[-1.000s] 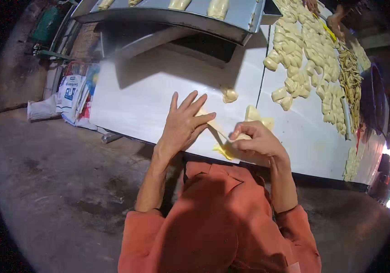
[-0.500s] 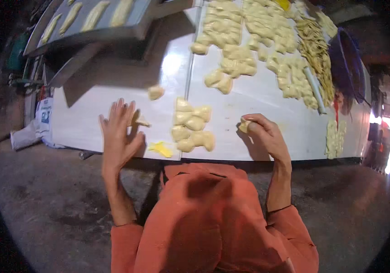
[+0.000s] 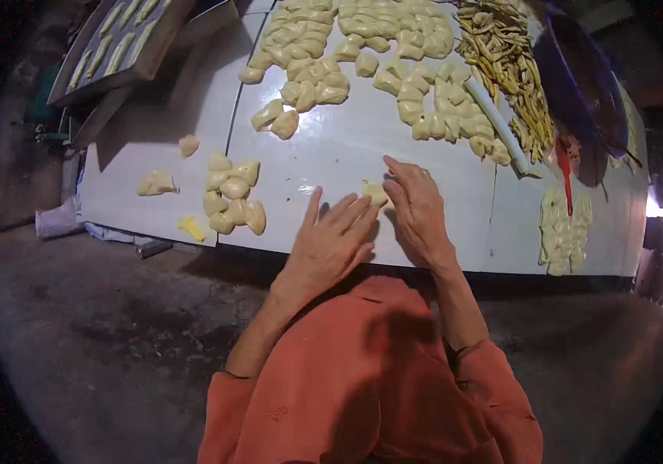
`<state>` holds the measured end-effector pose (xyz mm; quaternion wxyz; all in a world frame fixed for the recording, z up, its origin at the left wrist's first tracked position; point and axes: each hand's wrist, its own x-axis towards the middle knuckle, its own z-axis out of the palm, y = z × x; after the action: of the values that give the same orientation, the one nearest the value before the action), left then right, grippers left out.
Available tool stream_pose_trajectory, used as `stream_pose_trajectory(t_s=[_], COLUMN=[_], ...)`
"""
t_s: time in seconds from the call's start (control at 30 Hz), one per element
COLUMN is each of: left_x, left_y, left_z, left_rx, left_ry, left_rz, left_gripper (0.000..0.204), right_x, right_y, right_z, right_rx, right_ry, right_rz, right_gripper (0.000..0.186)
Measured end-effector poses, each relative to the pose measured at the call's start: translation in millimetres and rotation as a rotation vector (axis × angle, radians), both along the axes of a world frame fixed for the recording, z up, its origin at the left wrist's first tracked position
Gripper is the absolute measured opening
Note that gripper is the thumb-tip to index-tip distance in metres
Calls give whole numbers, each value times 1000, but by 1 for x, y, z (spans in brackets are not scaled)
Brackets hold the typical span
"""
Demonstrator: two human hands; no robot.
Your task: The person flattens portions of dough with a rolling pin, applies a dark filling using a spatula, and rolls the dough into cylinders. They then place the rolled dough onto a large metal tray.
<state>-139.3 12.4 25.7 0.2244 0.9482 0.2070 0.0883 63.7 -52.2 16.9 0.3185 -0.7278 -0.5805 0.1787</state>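
Observation:
A small lump of pale dough [image 3: 375, 191] lies on the white tabletop [image 3: 316, 174] between my hands. My left hand [image 3: 331, 241] is flat with its fingers stretched out, their tips at the near left side of the lump. On the other side my right hand [image 3: 418, 210] leans in, fingers extended and thumb side by the dough; it does not grip it. Left of my hands sits a cluster of dough pieces [image 3: 232, 189]. Beyond it are a loose dough scrap [image 3: 158, 183], a smaller lump [image 3: 188, 145] and a limp bright yellow piece [image 3: 191, 226].
Many dough pieces [image 3: 312, 81] cover the table's far part. A pale rod [image 3: 494, 116] lies beside a heap of yellow-brown strips [image 3: 505, 73]. A purple tub [image 3: 583, 85], a red-handled tool [image 3: 564, 176] and flat dough [image 3: 562, 232] are right. A tray [image 3: 146, 58] holds long dough strips.
My left hand has moved right, away from the scrap, to the lump. The lump that my right hand pinched now lies on the table. The view has shifted right.

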Motion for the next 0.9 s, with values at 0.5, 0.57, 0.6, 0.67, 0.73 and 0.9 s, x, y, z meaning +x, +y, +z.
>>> stream_pose_trajectory(t_s=[0.5, 0.57, 0.6, 0.67, 0.73, 0.9], left_x=[11, 15, 15, 18, 23, 27], left_y=[-4, -3, 0, 3, 0, -31], left_z=[-36, -30, -24, -10, -1, -21], left_rx=[135, 99, 64, 84, 59, 43], left_ry=[258, 267, 283, 319, 324, 161], left_rz=[41, 41, 41, 36, 65, 74], left_gripper=[95, 92, 88, 85, 80, 85], right_x=[4, -5, -11, 2, 24, 131], right_y=[-48, -52, -53, -45, -38, -16], right_z=[-26, -34, -38, -23, -17, 1], right_rx=[-139, -103, -44, -87, -24, 257], right_ry=[-437, -373, -370, -284, -133, -469], right_rz=[234, 269, 238, 262, 218, -466], right_gripper=[86, 84, 76, 67, 37, 29])
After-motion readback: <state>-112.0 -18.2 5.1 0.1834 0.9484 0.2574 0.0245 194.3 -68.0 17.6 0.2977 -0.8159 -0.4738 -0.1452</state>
